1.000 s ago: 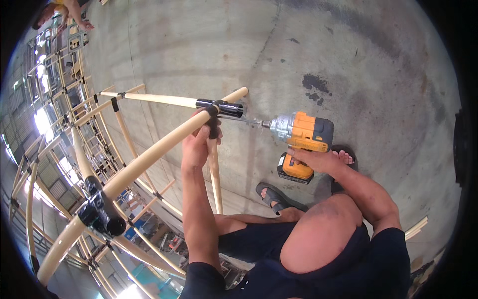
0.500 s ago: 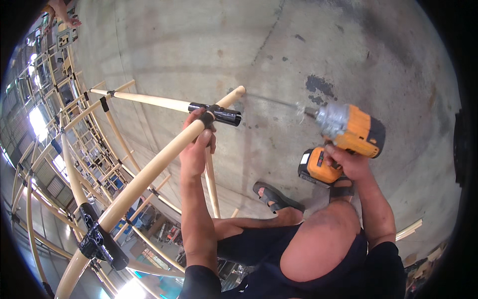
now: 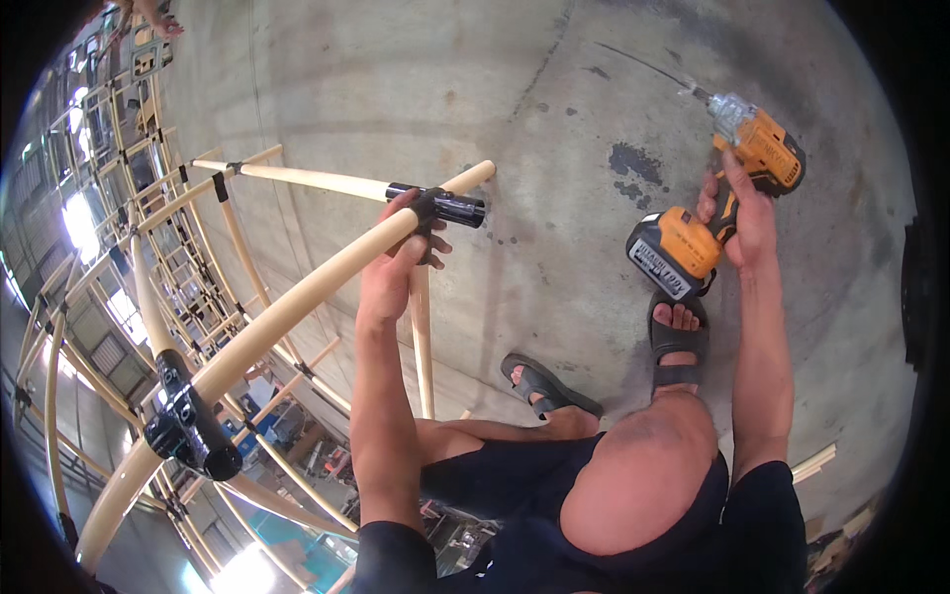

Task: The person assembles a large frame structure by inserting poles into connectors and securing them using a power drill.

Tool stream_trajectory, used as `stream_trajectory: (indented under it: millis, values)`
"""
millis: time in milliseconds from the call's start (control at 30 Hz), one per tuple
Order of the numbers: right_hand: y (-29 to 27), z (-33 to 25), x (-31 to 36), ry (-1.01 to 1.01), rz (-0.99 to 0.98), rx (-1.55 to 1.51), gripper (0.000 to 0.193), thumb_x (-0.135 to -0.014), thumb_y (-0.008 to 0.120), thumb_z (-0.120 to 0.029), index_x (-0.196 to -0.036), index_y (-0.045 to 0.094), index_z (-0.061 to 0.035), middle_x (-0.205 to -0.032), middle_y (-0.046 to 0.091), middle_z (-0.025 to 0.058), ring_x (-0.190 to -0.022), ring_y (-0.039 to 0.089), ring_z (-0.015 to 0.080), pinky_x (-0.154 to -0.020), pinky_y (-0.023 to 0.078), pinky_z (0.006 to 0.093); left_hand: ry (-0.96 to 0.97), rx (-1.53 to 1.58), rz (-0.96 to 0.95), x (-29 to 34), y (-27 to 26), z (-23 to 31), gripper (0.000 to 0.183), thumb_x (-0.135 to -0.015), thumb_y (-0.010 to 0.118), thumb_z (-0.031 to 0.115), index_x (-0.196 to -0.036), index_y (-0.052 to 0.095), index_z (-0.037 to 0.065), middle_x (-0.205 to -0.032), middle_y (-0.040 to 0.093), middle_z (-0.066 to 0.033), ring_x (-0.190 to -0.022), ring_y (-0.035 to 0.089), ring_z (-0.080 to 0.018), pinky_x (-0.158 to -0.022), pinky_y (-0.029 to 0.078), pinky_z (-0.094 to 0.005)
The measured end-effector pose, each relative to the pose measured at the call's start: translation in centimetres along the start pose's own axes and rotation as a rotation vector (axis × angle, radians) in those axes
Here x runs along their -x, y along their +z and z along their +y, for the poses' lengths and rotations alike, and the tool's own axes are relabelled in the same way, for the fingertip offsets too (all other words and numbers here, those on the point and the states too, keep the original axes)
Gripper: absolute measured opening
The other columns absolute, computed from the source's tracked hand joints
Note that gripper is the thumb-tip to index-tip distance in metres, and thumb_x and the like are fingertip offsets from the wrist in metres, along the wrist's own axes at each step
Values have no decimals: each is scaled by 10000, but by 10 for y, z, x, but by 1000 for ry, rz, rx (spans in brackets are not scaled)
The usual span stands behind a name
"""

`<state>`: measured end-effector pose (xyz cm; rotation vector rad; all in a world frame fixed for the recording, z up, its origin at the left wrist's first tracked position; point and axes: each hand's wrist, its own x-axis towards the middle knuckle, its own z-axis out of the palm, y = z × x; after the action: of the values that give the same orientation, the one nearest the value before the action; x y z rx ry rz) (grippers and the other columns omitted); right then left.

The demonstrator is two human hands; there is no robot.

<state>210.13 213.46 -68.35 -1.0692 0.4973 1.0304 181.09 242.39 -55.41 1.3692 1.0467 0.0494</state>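
Observation:
My left hand point(image 3: 384, 282) is closed around a black pipe joint point(image 3: 459, 208) near the end of a thick beige pipe point(image 3: 297, 290). Its thumb presses from the near side, while part of the fingers is hidden behind the pipe. Another beige pipe point(image 3: 317, 182) runs from this joint toward the far left. Out to the right, my right hand point(image 3: 750, 216) grips an orange and black cordless impact driver point(image 3: 766, 148) by its handle. A long thin bit point(image 3: 643, 62) points from it up and left, away from the pipes. The driver's battery point(image 3: 683, 252) hangs above my sandalled foot.
A large rack of beige pipes with black joints fills the left side, with one big joint point(image 3: 193, 421) close to me. Another person's hand point(image 3: 163, 25) shows at the far left. Beige pipes point(image 3: 814, 462) lie on the concrete floor point(image 3: 554, 267) at the right.
My right hand has carried the impact driver up and to the right, away from the pipe end, and the bit has swung upward. My left hand stays at the joint, which sits slightly higher in view.

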Motion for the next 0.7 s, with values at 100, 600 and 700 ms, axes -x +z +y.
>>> stream_trajectory:
  millis: [100, 600, 700]
  values:
    - [-25, 0, -26, -19, -27, -72, 308, -950, 719, -307, -1079, 600, -54, -775, 616, 63, -586, 569, 146, -532, 468, 288, -26, -79, 15, 2, 5, 15, 738, -897, 706, 209, -1519, 360, 19, -1159, 617, -153, -956, 659, -236, -756, 558, -338]
    - [130, 55, 69, -152, -807, 837, 392, -952, 671, -264, -1221, 642, 21, -1064, 691, 109, -925, 657, 173, -839, 530, 314, 722, -241, 442, 83, 5, 100, 398, -1009, 602, 250, -1258, 534, -53, -1183, 655, -183, -1117, 638, -271, -954, 513, -405]
    - [189, 151, 60, 228, -919, 680, 598, -972, 663, -361, -1396, 483, 21, -1192, 645, 147, -1115, 622, 224, -916, 530, 393, 732, -4, 459, 63, 12, 107, 265, -1056, 512, 216, -946, 572, -18, -840, 694, -156, -881, 691, -256, -882, 537, -396]
